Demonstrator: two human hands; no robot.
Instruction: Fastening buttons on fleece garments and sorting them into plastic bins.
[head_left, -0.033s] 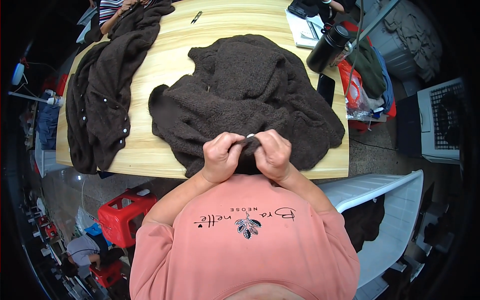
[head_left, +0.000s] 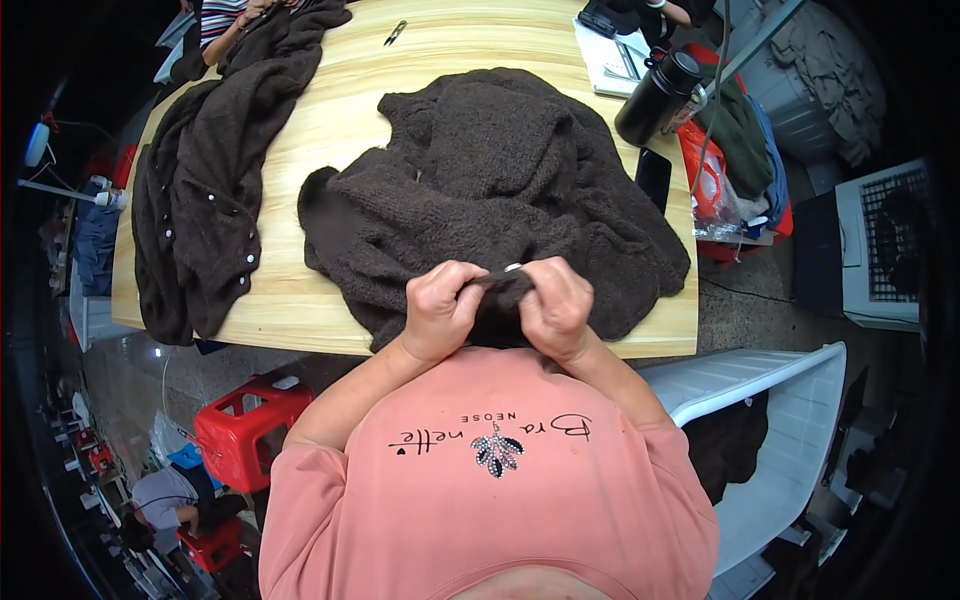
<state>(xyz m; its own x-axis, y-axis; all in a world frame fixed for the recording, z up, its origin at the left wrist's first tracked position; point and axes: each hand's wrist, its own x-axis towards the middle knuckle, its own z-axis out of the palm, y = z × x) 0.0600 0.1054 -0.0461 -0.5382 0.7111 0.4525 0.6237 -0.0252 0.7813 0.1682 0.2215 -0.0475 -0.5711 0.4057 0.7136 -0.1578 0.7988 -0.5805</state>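
Observation:
A dark brown knit garment (head_left: pixel 490 150) lies heaped on the table in front of me. Its near edge is lifted and pinched between my two hands. My left hand (head_left: pixel 440 308) grips that edge with thumb and bent fingers. Close beside it, my right hand (head_left: pixel 556 308) is closed on the same edge, a short stretch of fabric running between them. A small white button (head_left: pixel 513 267) shows at the right hand's fingertips. What the fingertips do beneath the fabric is hidden.
On the left lies another brown knit garment (head_left: pixel 215 190) with white buttons; a person's hand (head_left: pixel 258 10) is at its far end. Thread snips (head_left: pixel 396 33), a black bottle (head_left: pixel 657 98) and a phone (head_left: pixel 653 178) rest on the table. A white bin (head_left: pixel 790 440) stands right, a red stool (head_left: pixel 250 430) left.
My right hand has shifted slightly right, away from the left, and the white button has moved with it. The stretch of fabric between my hands is a little longer.

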